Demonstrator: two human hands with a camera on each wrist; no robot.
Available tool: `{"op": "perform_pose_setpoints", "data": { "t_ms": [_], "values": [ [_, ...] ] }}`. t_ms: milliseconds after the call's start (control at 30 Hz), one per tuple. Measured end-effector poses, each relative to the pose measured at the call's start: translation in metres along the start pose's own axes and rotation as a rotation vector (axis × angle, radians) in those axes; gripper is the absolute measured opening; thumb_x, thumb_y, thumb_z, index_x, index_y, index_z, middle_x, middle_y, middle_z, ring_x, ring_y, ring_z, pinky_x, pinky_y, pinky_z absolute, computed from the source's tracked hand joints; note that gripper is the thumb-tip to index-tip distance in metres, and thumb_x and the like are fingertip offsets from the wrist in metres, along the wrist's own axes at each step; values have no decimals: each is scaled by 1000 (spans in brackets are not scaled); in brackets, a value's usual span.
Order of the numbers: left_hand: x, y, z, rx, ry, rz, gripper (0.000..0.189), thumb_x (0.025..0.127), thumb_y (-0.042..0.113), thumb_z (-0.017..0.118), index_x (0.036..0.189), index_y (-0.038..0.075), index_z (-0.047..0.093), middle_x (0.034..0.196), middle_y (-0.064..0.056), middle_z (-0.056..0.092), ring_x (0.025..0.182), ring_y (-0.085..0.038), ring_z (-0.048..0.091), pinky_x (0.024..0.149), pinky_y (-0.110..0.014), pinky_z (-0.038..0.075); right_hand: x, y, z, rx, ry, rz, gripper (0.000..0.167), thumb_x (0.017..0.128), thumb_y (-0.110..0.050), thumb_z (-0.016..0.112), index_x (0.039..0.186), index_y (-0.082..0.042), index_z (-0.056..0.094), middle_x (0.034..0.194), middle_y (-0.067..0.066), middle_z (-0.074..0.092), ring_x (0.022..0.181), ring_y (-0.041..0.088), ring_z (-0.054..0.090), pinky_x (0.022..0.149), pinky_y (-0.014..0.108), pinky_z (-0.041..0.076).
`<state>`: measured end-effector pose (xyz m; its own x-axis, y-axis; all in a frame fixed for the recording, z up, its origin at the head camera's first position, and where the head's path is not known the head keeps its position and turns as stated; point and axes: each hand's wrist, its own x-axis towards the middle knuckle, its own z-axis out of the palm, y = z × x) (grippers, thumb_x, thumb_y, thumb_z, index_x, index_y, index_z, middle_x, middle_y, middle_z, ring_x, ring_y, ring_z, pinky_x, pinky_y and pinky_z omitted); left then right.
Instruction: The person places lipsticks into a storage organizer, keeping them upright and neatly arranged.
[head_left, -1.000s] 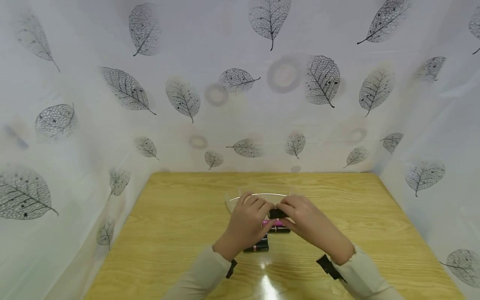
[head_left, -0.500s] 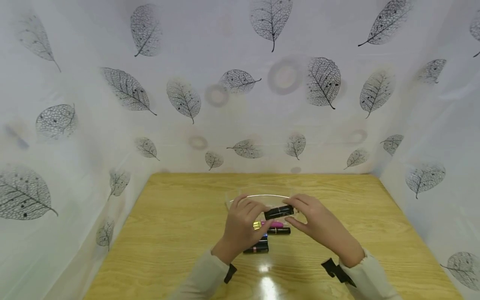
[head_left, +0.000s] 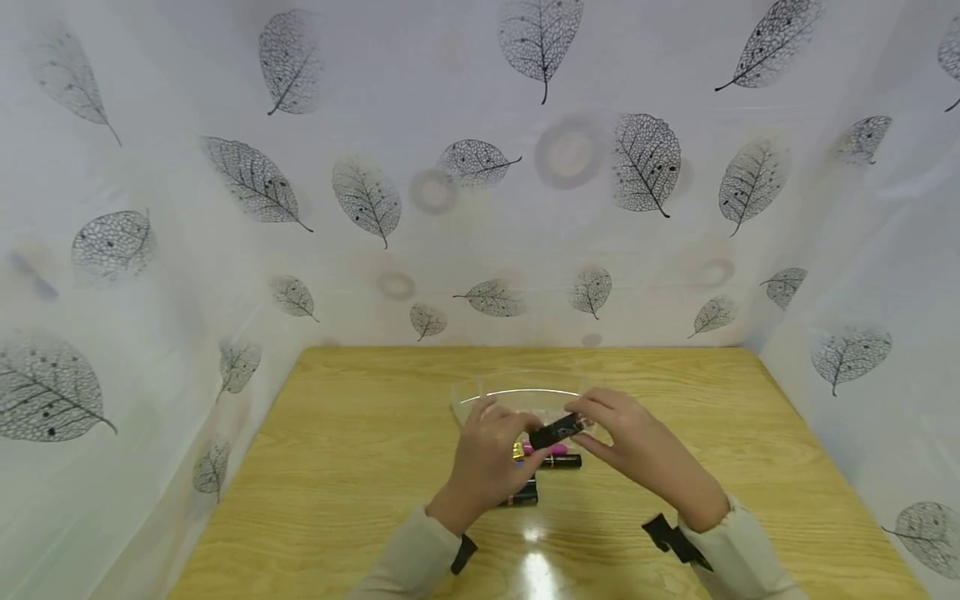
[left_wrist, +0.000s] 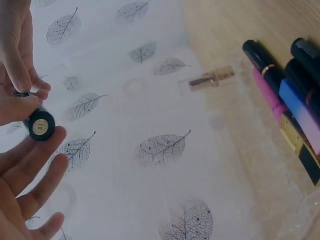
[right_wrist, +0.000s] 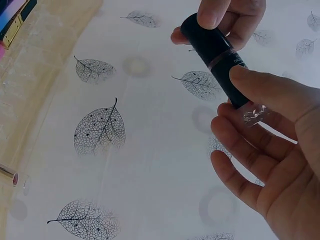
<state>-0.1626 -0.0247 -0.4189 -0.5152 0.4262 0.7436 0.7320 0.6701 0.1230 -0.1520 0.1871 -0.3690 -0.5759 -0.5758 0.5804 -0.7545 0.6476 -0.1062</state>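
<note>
A black lipstick tube (head_left: 557, 431) with a clear end is held up between both hands. My left hand (head_left: 489, 457) pinches its black end between thumb and fingers. At the clear end, my right hand (head_left: 637, 454) holds it with thumb and fingertips, as the right wrist view shows on the lipstick tube (right_wrist: 215, 60). A round gold label marks the end of the lipstick tube (left_wrist: 41, 126) facing the left wrist camera. Behind the hands stands a clear plastic organizer (head_left: 528, 391), partly hidden by them.
Several cosmetic tubes lie on the wooden table (head_left: 360, 417) below the hands: a black tube (head_left: 562, 461), a pink tube (left_wrist: 269, 95), a blue-and-pink tube (left_wrist: 299, 112) and others. A clear-capped lipstick (left_wrist: 212, 78) is at the organizer. A leaf-patterned curtain (head_left: 450, 250) surrounds the table.
The right hand has moved right, exposing more of the lipstick tube between the hands. The tube's right end is now tilted higher and shows its clear part.
</note>
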Motion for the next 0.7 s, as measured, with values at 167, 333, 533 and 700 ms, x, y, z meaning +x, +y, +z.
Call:
{"op": "perform_pose_setpoints", "data": {
  "t_ms": [167,333,533,700],
  "values": [
    [-2,4,4,-27,-46,-25,31,68,34,82,88,17,67,78,9,69,72,-5,62,95,-42,47,1,0,-1,64,-24,-3,46,64,-5,83,106,-7,65,96,0,65,84,12,62,72,28,54],
    [-4,10,7,-89,-50,-82,31,69,31,82,89,14,65,80,7,70,72,-5,64,94,-43,48,1,2,1,211,-31,50,50,66,1,80,112,-6,63,93,-3,64,81,8,61,70,25,54],
    [-6,16,12,-169,14,-152,31,69,28,82,88,14,63,79,6,70,73,-5,66,92,-42,48,-1,0,8,423,-10,143,41,73,2,75,112,-5,63,95,2,66,80,7,64,71,24,54],
    [-5,19,14,-199,54,-186,30,70,29,82,88,13,63,77,6,70,73,-4,65,92,-41,48,-2,-3,12,579,-36,245,29,83,-3,68,111,-4,63,98,6,66,84,8,65,77,27,55]
  ]
}}
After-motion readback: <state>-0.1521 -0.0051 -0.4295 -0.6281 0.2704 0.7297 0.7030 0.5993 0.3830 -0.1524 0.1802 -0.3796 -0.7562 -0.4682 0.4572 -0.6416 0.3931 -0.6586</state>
